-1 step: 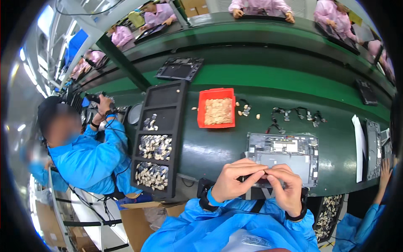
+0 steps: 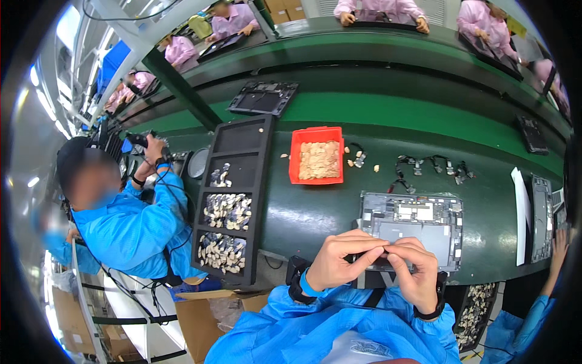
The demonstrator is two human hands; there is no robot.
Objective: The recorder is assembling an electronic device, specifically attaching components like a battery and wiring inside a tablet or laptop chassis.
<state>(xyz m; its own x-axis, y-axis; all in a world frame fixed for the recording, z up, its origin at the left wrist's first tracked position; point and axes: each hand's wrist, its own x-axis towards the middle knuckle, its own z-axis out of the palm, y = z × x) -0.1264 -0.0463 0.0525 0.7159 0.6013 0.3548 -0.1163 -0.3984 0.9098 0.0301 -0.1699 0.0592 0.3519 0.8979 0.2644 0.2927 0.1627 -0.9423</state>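
My left hand (image 2: 344, 262) and my right hand (image 2: 416, 272) meet fingertip to fingertip over the near edge of an opened tablet-like device (image 2: 445, 227). Thumb and fingers are pinched together on each side. A small dark piece seems to sit between them, mostly covered by the fingers. The device lies flat, its circuit board and a wide grey battery-like panel exposed. Beyond it is a row of small black cable parts (image 2: 418, 167). To the left stands a red bin (image 2: 295, 156) filled with small beige pieces.
A long black compartment tray (image 2: 259, 200) holds small dark-and-beige parts at the left. Beside it a co-worker in blue (image 2: 130, 227) handles a dark object. More opened devices (image 2: 264, 97) lie at the back and right. A second parts tray (image 2: 476, 315) is low at the right.
The whole scene has shifted slightly to the right in the picture. Both my hands keep the same pinched pose over the device.
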